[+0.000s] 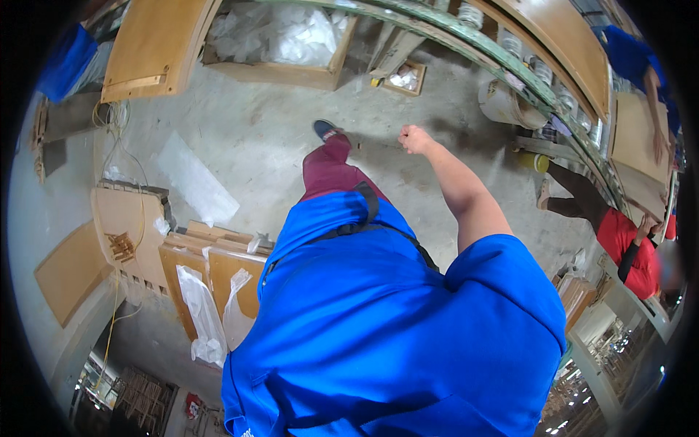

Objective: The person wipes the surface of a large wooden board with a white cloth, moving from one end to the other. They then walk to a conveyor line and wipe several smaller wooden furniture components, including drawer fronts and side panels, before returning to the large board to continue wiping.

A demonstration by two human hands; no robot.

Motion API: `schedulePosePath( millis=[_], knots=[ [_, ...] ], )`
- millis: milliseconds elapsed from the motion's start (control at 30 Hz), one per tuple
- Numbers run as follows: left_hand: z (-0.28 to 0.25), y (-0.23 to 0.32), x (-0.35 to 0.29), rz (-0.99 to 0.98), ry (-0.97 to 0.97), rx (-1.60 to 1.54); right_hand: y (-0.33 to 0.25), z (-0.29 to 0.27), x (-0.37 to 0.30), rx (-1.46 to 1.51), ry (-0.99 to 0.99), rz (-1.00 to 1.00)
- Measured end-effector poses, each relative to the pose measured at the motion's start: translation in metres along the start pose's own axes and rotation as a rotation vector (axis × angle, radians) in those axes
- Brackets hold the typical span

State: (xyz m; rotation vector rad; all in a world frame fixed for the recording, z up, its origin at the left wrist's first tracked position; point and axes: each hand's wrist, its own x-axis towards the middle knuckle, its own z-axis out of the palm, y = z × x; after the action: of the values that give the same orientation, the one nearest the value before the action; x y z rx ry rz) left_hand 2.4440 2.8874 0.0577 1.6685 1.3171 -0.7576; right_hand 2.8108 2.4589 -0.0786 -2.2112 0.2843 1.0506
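My right hand [413, 138] is held out ahead of me over the grey concrete floor [269, 138], its fingers curled into a fist. Nothing shows between them, and the hand touches nothing. Just left of it, one dark shoe [328, 130] is forward on the floor below my maroon trousers [331, 171]. My left hand is out of sight, as is its forearm. A black strap [349, 229] runs around my waist over the blue shirt [408, 313].
A wooden box [298, 76] of clear plastic wrap stands ahead, with a smaller box [405, 79] beside it. Wrapped wooden panels [191, 266] lean at my left. A green-edged bench [510, 69] curves along the right, with a white bucket [502, 102] under it. A person in red [633, 251] works there.
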Motion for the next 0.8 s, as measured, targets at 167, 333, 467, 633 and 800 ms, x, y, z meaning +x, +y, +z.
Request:
schedulePosePath(
  millis=[167,333,467,633,800],
  knots=[
    [-0.046,0.039,0.037,0.028,0.02,-0.05,-0.045,0.04,0.057,-0.409,-0.417,-0.351],
    [-0.124,0.099,0.106,0.199,0.199,-0.323,-0.131,0.092,0.118,-0.179,-0.88,0.531],
    [-0.17,0.114,0.131,0.067,0.26,-0.44,-0.256,0.115,0.145,-0.335,-0.798,0.501],
    [-0.18,0.109,0.141,-0.06,0.298,-0.545,-0.379,0.16,0.177,-0.5,-0.634,0.095],
    [-0.215,0.107,0.156,-0.17,0.353,-0.245,-0.484,0.229,0.208,-0.524,-0.614,-0.075]
  ],
)
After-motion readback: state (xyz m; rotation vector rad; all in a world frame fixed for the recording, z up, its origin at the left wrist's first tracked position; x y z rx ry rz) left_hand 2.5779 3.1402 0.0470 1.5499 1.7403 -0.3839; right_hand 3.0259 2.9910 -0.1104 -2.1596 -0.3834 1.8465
